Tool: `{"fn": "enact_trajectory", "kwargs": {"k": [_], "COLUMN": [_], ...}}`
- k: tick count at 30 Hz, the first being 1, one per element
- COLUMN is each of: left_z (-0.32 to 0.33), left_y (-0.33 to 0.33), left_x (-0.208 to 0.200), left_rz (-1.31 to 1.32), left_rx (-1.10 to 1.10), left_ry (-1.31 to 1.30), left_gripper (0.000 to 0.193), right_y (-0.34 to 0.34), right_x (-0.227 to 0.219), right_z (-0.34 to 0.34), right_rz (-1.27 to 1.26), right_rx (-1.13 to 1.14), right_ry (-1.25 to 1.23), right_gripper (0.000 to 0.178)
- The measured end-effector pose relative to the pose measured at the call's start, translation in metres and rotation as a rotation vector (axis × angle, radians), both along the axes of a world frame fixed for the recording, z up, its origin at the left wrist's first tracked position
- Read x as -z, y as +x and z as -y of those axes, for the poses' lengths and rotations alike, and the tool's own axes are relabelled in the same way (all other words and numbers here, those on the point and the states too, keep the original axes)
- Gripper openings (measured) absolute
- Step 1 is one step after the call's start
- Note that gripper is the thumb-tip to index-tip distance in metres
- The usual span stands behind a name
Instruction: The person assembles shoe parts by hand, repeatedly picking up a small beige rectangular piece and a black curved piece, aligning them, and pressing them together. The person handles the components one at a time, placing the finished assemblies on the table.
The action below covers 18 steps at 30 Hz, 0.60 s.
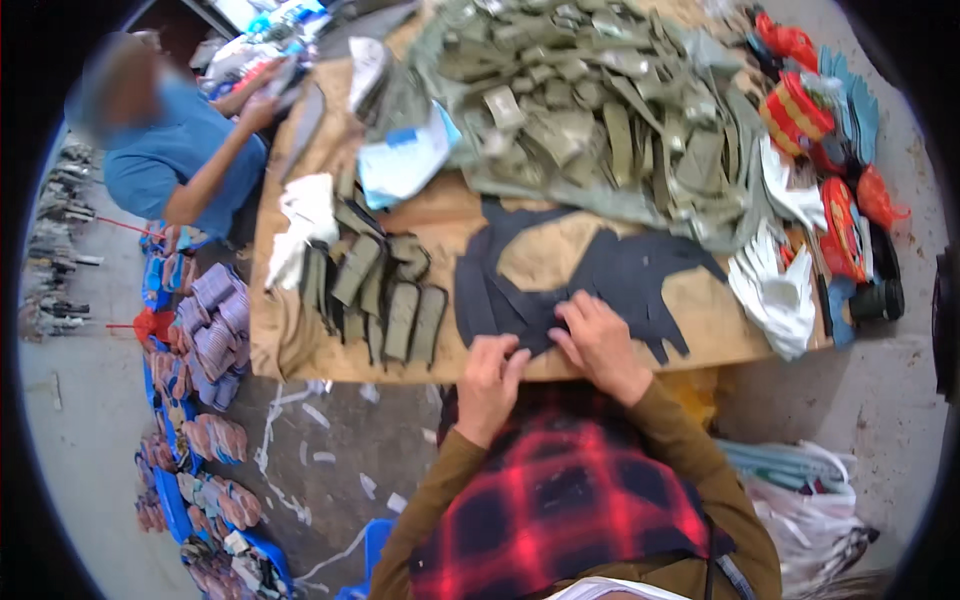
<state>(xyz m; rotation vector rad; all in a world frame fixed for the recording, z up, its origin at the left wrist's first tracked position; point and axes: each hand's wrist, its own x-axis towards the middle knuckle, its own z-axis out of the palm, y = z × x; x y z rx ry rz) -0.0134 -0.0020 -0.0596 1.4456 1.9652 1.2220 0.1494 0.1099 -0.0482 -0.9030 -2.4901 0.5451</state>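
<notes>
Dark grey flat cut pieces (pixel 640 285), seemingly cloth, lie overlapped in front of me at the table's near edge. My left hand (pixel 488 385) is at their near left corner, fingers curled and thumb pressed toward them on the edge of a dark piece. To its right, my right hand (pixel 603 345) has its fingers bent, pinching the same dark material close to the table edge. What lies under the fingertips is partly hidden. Olive-green strap-like pieces (pixel 375 290) lie in a small group left of the dark pieces.
A large heap of olive pieces (pixel 600 110) on a green sheet covers the table's (pixel 715 345) far side. White gloves (pixel 775 285) and red packages (pixel 800 110) lie right. A person in a blue shirt (pixel 170 150) works at far left. Bundled pieces (pixel 215 330) stand beyond the left edge.
</notes>
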Motion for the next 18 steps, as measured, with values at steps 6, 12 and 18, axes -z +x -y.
{"fn": "enact_trajectory", "kwargs": {"k": [6,12,18], "left_z": [0.0,-0.002,-0.007], "left_y": [-0.006,-0.008,-0.007], "left_x": [0.013,0.012,0.009], "left_rz": [-0.231,-0.25,-0.296], "left_rx": [0.03,0.034,0.05], "left_ry": [0.051,0.051,0.066], "left_gripper": [0.023,0.024,0.024], "right_y": [-0.009,-0.011,-0.009], "right_x": [0.003,0.005,-0.029], "right_z": [-0.009,-0.013,-0.036], "right_rz": [-0.133,-0.295,-0.663], "right_rx": [0.007,0.01,0.138], "right_ry": [-0.096,-0.296,-1.053], "right_gripper": [0.021,0.013,0.007]}}
